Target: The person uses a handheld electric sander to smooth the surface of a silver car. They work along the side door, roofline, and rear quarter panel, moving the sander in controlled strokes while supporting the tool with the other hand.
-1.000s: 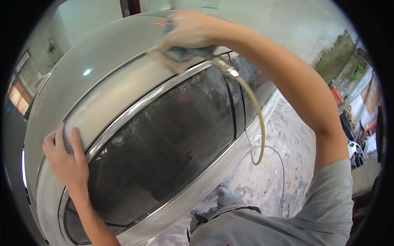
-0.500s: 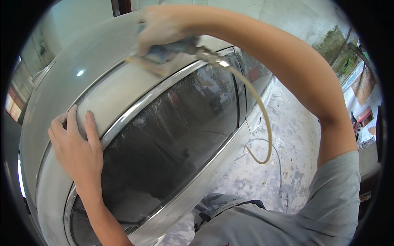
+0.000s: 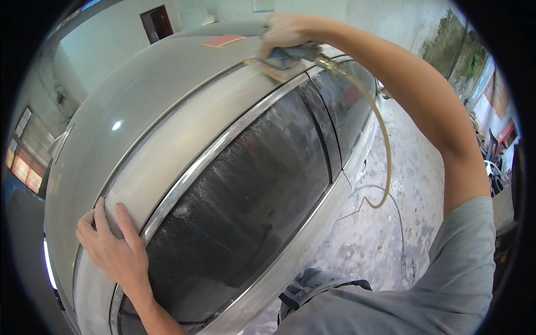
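My right hand (image 3: 282, 32) is closed around an air sander (image 3: 286, 57) with a flat rectangular pad. The pad lies on the pale, dull roof rail (image 3: 173, 131) of a car, above the door windows, and is slightly blurred. From the tool's fitting a yellowish air hose (image 3: 386, 142) hangs down past the car's side. Nearer to me, my left hand (image 3: 116, 245) rests on the same rail with its fingers apart, holding nothing. Beneath the rail runs a shiny trim strip (image 3: 192, 178), bordering a dusty dark side window (image 3: 240, 206).
On the grey car roof (image 3: 128, 106) lies a flat reddish pad (image 3: 223, 40). A thin grey hose (image 3: 399, 223) trails over the stained floor (image 3: 357, 245) to the car's right. Walls rise behind the car, with a dark doorway (image 3: 157, 23). Assorted items crowd the far right.
My right hand has moved the sander farther along the rail, toward the gap between the doors. The view has shifted, showing more roof and the reddish pad. My left hand remains on the rail.
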